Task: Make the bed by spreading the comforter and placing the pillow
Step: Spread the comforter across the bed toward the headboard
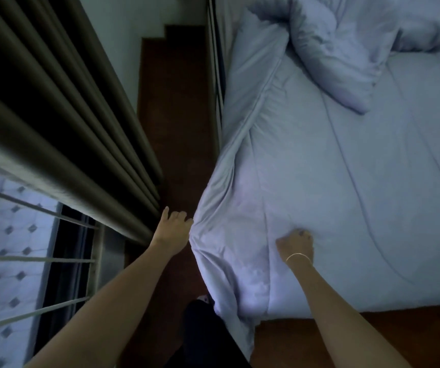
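A pale lavender comforter (pixel 359 197) covers most of the bed, with its near-left corner hanging over the bed's corner toward the floor. My left hand (pixel 172 229) pinches the comforter's left edge, and the cloth bunches at the fingers. On top of the comforter near the corner lies my right hand (pixel 296 244), fingers curled into the fabric, a thin bracelet on its wrist. A pillow (pixel 330 49) in the same colour lies crumpled at the far end of the bed.
A narrow strip of dark wooden floor (pixel 171 115) runs between the bed and heavy brown curtains (pixel 54 115) on the left. A window with horizontal bars (pixel 27 258) is at lower left. My dark-clothed leg (pixel 203 338) stands at the bed's corner.
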Tool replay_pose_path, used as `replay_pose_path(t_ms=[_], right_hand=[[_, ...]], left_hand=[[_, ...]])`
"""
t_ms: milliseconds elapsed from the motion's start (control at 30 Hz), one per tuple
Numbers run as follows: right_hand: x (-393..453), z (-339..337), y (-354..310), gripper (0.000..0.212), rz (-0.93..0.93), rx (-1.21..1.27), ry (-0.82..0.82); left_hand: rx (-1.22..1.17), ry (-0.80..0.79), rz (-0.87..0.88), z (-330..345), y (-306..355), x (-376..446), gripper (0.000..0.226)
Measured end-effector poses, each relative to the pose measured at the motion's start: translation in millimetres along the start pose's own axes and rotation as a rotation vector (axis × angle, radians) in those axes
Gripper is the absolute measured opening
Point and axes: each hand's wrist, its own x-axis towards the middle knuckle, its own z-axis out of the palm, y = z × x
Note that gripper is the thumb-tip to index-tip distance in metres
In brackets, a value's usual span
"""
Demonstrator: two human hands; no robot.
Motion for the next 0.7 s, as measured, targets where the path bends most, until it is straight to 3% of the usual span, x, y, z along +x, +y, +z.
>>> replay_pose_path(t_ms=[133,300,467,700], right_hand=[[1.4,-11.2,-59.8,0.080,-0.191,0.019,-0.051],[15.3,-33.1,-130.3,0.079,-0.325,0.112,-0.040],[51.9,-57.0,-179.3,0.084,-0.292,0.296,-0.037],[131.3,-128.9,-261.1,0.081,-0.223,0.408,0.047]], left_hand=[[0.013,0.043,-0.001,-33.1,-17.9,10.7,0.048],[0.039,0.068,0.047,-68.0,-34.8,45.7,0.054],[-0.028,0.153,0.103,-107.6,-58.0,111.1,0.053],[-0.029,0.283,0.175,-219.3,-109.1,216.2,0.052]])
